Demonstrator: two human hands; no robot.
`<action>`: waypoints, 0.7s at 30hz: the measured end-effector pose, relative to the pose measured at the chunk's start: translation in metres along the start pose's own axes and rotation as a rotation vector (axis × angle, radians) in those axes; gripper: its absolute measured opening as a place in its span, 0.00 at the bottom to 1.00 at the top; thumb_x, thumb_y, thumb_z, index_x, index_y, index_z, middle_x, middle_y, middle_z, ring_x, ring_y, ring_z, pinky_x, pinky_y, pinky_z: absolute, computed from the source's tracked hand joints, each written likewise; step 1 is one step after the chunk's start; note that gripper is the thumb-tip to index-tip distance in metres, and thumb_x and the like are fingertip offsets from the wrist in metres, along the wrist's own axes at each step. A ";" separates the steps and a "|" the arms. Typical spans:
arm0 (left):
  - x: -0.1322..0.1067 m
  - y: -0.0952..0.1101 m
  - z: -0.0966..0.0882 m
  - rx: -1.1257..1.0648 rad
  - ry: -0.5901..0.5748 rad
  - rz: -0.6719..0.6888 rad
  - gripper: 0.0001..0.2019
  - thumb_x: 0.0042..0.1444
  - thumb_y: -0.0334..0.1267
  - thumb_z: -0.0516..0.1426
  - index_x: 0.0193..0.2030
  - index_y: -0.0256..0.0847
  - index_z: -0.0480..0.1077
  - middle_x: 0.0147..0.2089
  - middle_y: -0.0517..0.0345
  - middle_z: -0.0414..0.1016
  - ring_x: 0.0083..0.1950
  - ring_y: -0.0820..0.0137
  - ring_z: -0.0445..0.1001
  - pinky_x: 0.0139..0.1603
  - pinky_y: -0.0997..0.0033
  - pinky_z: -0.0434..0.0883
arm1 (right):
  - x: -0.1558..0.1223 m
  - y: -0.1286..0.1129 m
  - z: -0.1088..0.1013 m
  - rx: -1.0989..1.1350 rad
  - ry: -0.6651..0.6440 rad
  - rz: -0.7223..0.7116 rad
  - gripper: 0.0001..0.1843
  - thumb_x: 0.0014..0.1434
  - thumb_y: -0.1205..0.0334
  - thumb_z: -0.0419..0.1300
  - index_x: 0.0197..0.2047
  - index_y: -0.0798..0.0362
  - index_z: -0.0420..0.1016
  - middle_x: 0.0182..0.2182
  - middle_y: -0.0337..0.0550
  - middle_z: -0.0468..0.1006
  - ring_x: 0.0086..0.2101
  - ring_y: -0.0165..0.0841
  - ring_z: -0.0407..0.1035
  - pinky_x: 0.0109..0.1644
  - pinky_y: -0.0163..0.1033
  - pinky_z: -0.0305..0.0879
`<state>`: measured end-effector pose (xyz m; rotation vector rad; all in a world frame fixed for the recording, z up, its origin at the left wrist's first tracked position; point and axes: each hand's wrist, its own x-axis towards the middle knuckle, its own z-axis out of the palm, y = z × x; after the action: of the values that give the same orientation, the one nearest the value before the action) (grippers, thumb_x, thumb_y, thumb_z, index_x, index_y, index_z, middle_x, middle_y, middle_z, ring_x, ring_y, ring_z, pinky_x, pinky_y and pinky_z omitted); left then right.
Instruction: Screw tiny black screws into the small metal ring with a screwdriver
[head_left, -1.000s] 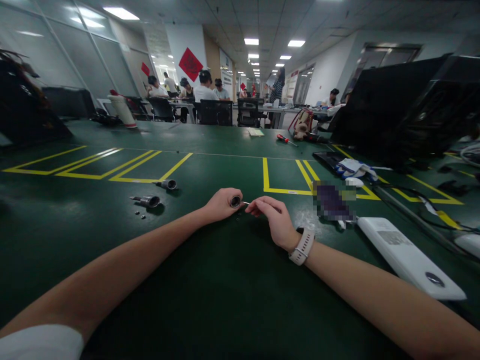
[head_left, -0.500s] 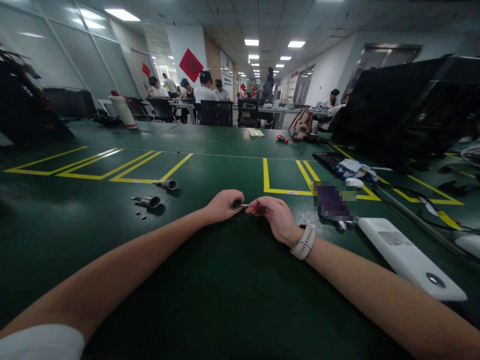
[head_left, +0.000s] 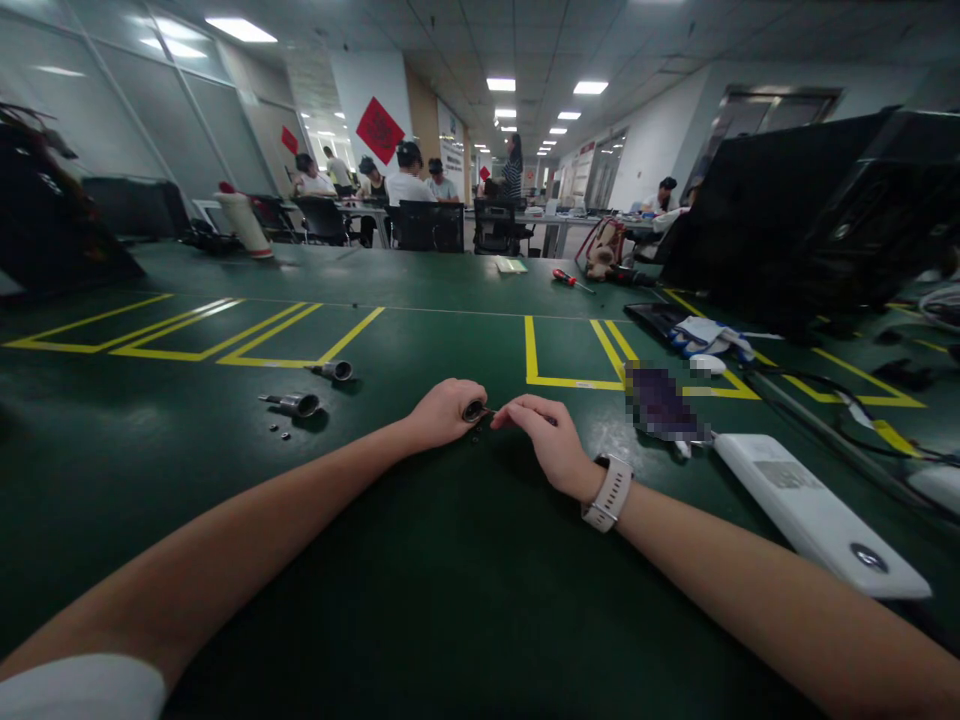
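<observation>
My left hand (head_left: pixel 447 412) is closed around a metal cup-shaped part (head_left: pixel 473 411), its round open end facing me. My right hand (head_left: pixel 546 440), with a watch on the wrist, is pinched beside it on a thin rod-like tool (head_left: pixel 552 420); fingers hide most of it, and its kind is unclear. Its tip reaches the cup part's side. Small dark bits (head_left: pixel 475 436) lie on the table under the hands. To the left rest two similar metal cup parts with shafts, a nearer one (head_left: pixel 298 404) and a farther one (head_left: pixel 337 371), with two small nut-like pieces (head_left: pixel 285 436).
The green table (head_left: pixel 420 590) carries yellow tape outlines. On the right are a white oblong device (head_left: pixel 821 510), a blurred-out dark object (head_left: pixel 664 405), gloves (head_left: pixel 709 338), cables and a black monitor (head_left: pixel 802 220). Farther back lies a red screwdriver (head_left: pixel 566 277). People sit at distant desks.
The right hand has turned slightly, and the thin rod between the hands shows less and sits at a different angle. The left hand still holds the cup part in nearly the same place.
</observation>
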<state>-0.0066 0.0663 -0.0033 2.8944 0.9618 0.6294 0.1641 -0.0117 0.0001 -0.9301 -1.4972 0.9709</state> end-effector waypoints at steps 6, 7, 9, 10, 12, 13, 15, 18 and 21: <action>0.000 0.000 -0.001 -0.093 0.004 -0.014 0.07 0.53 0.35 0.53 0.26 0.37 0.64 0.24 0.61 0.65 0.26 0.73 0.65 0.28 0.74 0.60 | 0.007 0.008 -0.007 0.348 0.013 0.210 0.12 0.53 0.61 0.54 0.27 0.56 0.77 0.26 0.44 0.78 0.31 0.33 0.69 0.41 0.41 0.62; 0.000 0.000 -0.001 -0.118 0.009 -0.018 0.07 0.53 0.36 0.53 0.26 0.37 0.64 0.24 0.61 0.65 0.26 0.74 0.64 0.28 0.74 0.60 | 0.008 0.009 -0.007 0.365 0.003 0.222 0.13 0.53 0.60 0.54 0.27 0.56 0.77 0.26 0.45 0.78 0.31 0.33 0.69 0.41 0.41 0.62; 0.001 0.000 -0.001 -0.156 0.016 -0.029 0.08 0.53 0.37 0.54 0.26 0.37 0.64 0.24 0.61 0.65 0.26 0.74 0.65 0.28 0.75 0.60 | 0.007 0.011 -0.007 0.379 -0.002 0.209 0.13 0.53 0.60 0.54 0.26 0.56 0.77 0.26 0.44 0.78 0.31 0.33 0.69 0.41 0.41 0.62; 0.001 0.000 -0.001 -0.166 0.022 -0.040 0.08 0.53 0.38 0.54 0.26 0.37 0.64 0.25 0.61 0.65 0.27 0.74 0.65 0.28 0.75 0.60 | 0.007 0.011 -0.006 0.371 0.009 0.184 0.13 0.54 0.60 0.54 0.26 0.55 0.77 0.25 0.44 0.78 0.31 0.33 0.69 0.41 0.41 0.62; 0.001 -0.001 0.000 -0.164 0.030 -0.064 0.07 0.52 0.37 0.54 0.26 0.37 0.64 0.25 0.61 0.65 0.27 0.74 0.65 0.28 0.75 0.61 | 0.005 0.011 -0.005 0.327 0.052 0.117 0.12 0.55 0.60 0.54 0.26 0.54 0.77 0.25 0.42 0.77 0.31 0.33 0.69 0.41 0.41 0.62; 0.001 -0.002 0.000 -0.152 0.029 -0.073 0.07 0.52 0.37 0.54 0.27 0.37 0.64 0.25 0.61 0.66 0.27 0.73 0.66 0.28 0.75 0.61 | 0.004 0.010 -0.005 0.286 0.065 0.083 0.12 0.55 0.60 0.54 0.27 0.53 0.77 0.25 0.42 0.77 0.32 0.33 0.69 0.41 0.41 0.62; 0.001 -0.002 0.000 -0.122 0.018 -0.081 0.06 0.53 0.36 0.54 0.27 0.37 0.65 0.26 0.61 0.66 0.27 0.73 0.66 0.28 0.75 0.61 | 0.001 0.007 -0.004 0.158 0.057 0.019 0.13 0.56 0.60 0.53 0.27 0.53 0.77 0.26 0.41 0.76 0.33 0.34 0.69 0.42 0.41 0.62; 0.001 0.000 0.000 -0.061 0.003 -0.064 0.04 0.52 0.34 0.54 0.27 0.37 0.65 0.26 0.60 0.68 0.28 0.72 0.67 0.29 0.74 0.61 | -0.003 -0.001 -0.002 -0.086 0.015 -0.051 0.13 0.57 0.60 0.53 0.27 0.52 0.76 0.29 0.41 0.76 0.34 0.34 0.68 0.42 0.41 0.61; 0.000 0.002 -0.001 0.026 -0.017 -0.002 0.03 0.51 0.31 0.53 0.27 0.38 0.65 0.27 0.58 0.69 0.31 0.70 0.68 0.33 0.71 0.62 | -0.004 -0.004 0.000 -0.184 -0.008 -0.066 0.12 0.57 0.61 0.54 0.26 0.52 0.76 0.29 0.41 0.76 0.34 0.34 0.68 0.41 0.41 0.60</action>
<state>-0.0053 0.0646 -0.0023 2.9157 0.9781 0.5962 0.1645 -0.0168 0.0021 -1.0011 -1.6339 0.7993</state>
